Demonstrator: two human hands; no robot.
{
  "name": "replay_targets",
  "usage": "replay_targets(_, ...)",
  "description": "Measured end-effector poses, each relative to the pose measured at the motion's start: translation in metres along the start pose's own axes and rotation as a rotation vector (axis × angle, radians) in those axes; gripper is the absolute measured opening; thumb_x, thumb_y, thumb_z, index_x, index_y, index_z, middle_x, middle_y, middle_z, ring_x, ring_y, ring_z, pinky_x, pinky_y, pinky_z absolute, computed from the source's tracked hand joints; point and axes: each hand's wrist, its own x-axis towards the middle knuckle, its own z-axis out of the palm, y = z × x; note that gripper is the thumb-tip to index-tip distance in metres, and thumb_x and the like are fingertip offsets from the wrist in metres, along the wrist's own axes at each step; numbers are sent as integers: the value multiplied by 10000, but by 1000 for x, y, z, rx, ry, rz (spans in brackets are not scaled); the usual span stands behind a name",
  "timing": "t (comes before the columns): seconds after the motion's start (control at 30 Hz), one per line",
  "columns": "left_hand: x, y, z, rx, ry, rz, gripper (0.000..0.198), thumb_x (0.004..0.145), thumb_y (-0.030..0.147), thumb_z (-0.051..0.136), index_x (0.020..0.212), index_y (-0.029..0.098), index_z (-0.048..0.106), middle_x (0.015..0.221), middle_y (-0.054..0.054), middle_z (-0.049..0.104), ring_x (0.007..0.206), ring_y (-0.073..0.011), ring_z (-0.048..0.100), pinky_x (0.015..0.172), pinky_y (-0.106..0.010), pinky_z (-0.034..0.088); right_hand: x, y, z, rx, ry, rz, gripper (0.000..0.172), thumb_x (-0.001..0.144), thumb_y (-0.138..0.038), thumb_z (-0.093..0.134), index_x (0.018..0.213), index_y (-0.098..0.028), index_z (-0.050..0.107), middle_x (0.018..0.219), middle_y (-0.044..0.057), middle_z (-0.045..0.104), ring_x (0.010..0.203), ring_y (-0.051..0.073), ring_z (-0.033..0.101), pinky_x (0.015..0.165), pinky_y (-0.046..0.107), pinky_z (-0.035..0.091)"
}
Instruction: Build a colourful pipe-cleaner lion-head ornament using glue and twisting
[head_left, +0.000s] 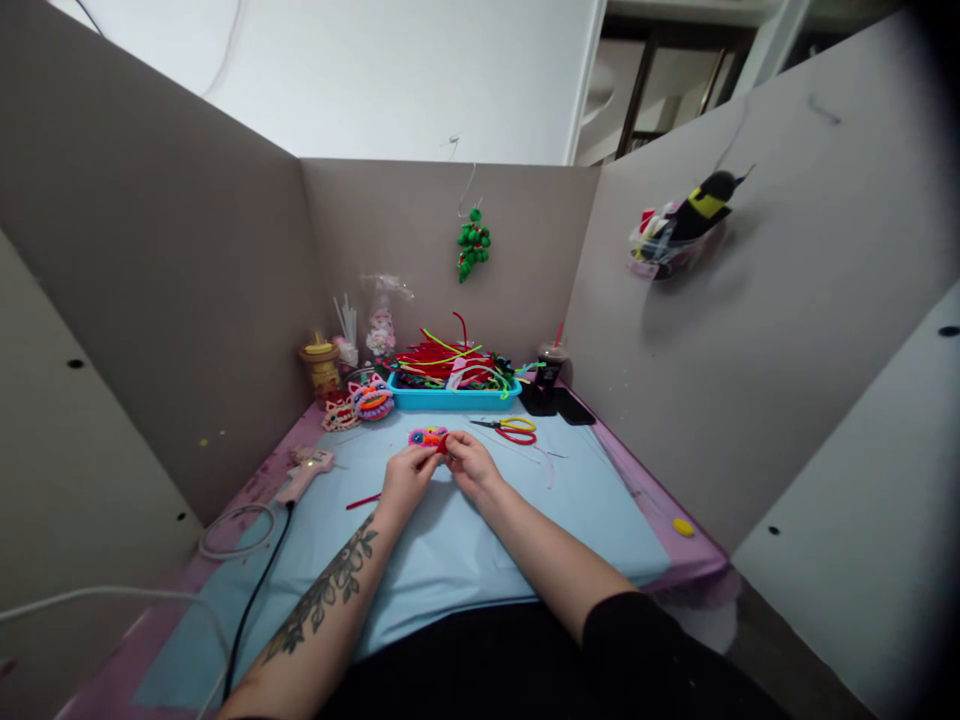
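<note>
A small red piece (442, 446) is being held up over the blue cloth (420, 570), in front of the person, between the fingertips of both hands. From one side it is being pinched by the left hand (409, 474), whose thumb and fingers are being kept closed together; from the other side it is being gripped by the right hand (472, 466), with its fingers being bent inward. How far each fingertip is being wrapped around the piece cannot be told. Just beyond the hands, a multicoloured fuzzy figure (417, 437) is being partly hidden by them, and whether it is being touched cannot be made out. Beside the left hand, a red strip (361, 503) is being supported by the cloth, while farther to the left a pink glue gun (309, 474) is being borne near the cloth's edge. To the right of the figure, a hand tool (517, 437) with yellow and red handles is being held up by the same cloth, near a pale pink strip (550, 470). Behind all these, a heap of coloured strips (431, 360), mostly red, is being contained by a blue tray (454, 400).
</note>
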Motion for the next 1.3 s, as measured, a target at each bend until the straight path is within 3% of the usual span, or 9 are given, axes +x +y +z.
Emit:
replay_targets(0.17,-1,2,2,18,-11,-11,153,821,258,584,880,199,712,844,-53,726,763,-175,658,728,-308,518,2,5,2,0,-31,-58,278,568,-331,795,698,-204,585,693,11,666,654,171,611,611,306,486)
replay_targets(0.4,0,4,2,13,5,-51,150,809,242,566,804,187,705,766,-33,706,697,-147,628,679,-262,490,2,9,3,37,-17,-19,304,552,-342,805,706,-202,583,679,12,661,622,162,594,591,288,465)
replay_targets(0.6,3,7,-2,-86,15,-146,158,768,248,568,715,167,693,685,-23,682,636,-139,606,618,-242,470,-1,-1,2,-118,-38,-28,283,604,-388,764,759,-189,636,701,5,659,623,138,581,582,254,426)
replay_targets(0.73,5,9,-5,-136,-4,-191,171,750,276,581,689,157,687,651,-21,673,598,-138,593,581,-237,466,0,-19,-7,-368,-41,-190,293,663,-411,707,857,-192,694,818,37,687,732,167,599,645,273,444)
replay_targets(0.87,3,8,-7,-81,-63,-150,153,748,235,571,687,164,692,639,-16,671,583,-129,579,567,-231,449,-2,-34,-15,-616,-138,-371,216,719,-358,667,859,-201,716,855,48,675,802,180,595,746,307,454)
replay_targets(1.03,0,2,-8,10,-138,-52,161,766,176,544,756,184,704,730,-27,692,653,-136,594,615,-241,448,-9,-41,-13,-901,-188,-492,102,734,-279,662,758,-199,721,762,39,633,761,168,572,693,289,439)
replay_targets(1.17,-1,-1,-9,77,-177,-25,167,785,177,539,811,192,703,777,-30,693,678,-141,595,635,-247,450,-12,-42,-10,-979,-224,-549,100,756,-247,631,692,-190,684,725,26,611,733,154,555,672,275,426)
replay_targets(1.3,-1,-2,-9,85,-153,-17,162,817,237,543,837,186,696,796,-39,692,707,-148,600,673,-261,457,-12,-37,-9,-987,-156,-577,143,762,-228,598,631,-179,625,674,9,557,691,145,523,672,276,415)
